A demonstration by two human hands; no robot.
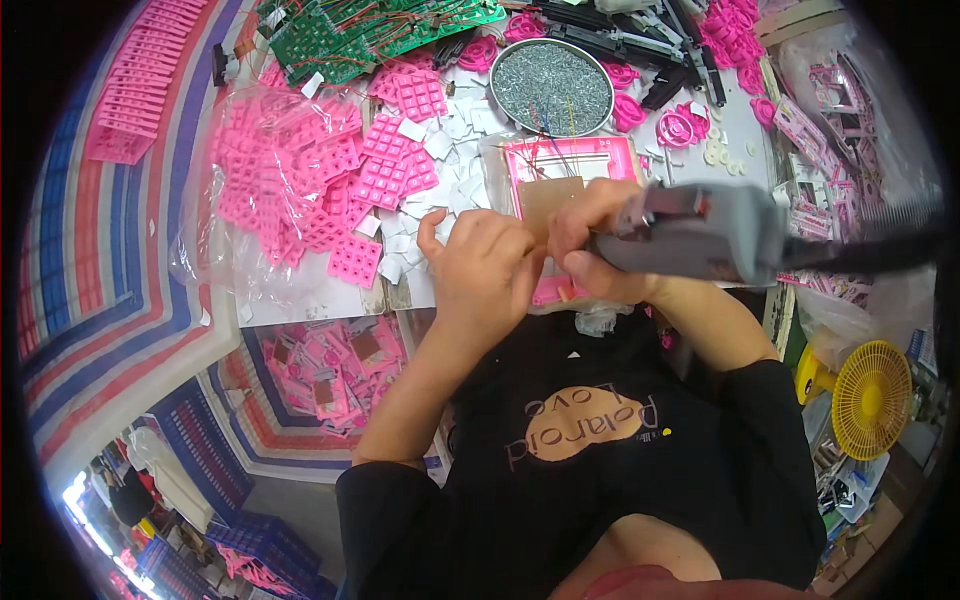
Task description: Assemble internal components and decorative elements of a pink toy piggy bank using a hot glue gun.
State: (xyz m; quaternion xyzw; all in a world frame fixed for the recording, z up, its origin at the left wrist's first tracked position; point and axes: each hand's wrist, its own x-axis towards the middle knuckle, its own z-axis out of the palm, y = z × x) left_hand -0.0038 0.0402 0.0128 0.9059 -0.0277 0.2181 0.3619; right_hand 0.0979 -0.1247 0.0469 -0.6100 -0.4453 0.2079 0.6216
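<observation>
My right hand (598, 222) is wrapped round a grey power tool (715, 232), which looks like an electric screwdriver, lying sideways with its body to the right. My left hand (483, 262) has curled fingers, its fingertips meeting those of the right hand at the tool's front end. What the left fingers pinch is hidden. Under both hands lies a pink plastic casing (622, 152) with a brown board (545, 200) on it and thin wires (556, 152) rising from its upper part. The tool's tip is covered by my fingers.
A round metal dish of small screws (552, 88) stands beyond the casing. Pink keypads (290, 165) and white square pieces (455, 150) are heaped at left, green circuit boards (360, 35) behind. Black parts (610, 40) lie far right; a yellow fan (872, 400) stands lower right.
</observation>
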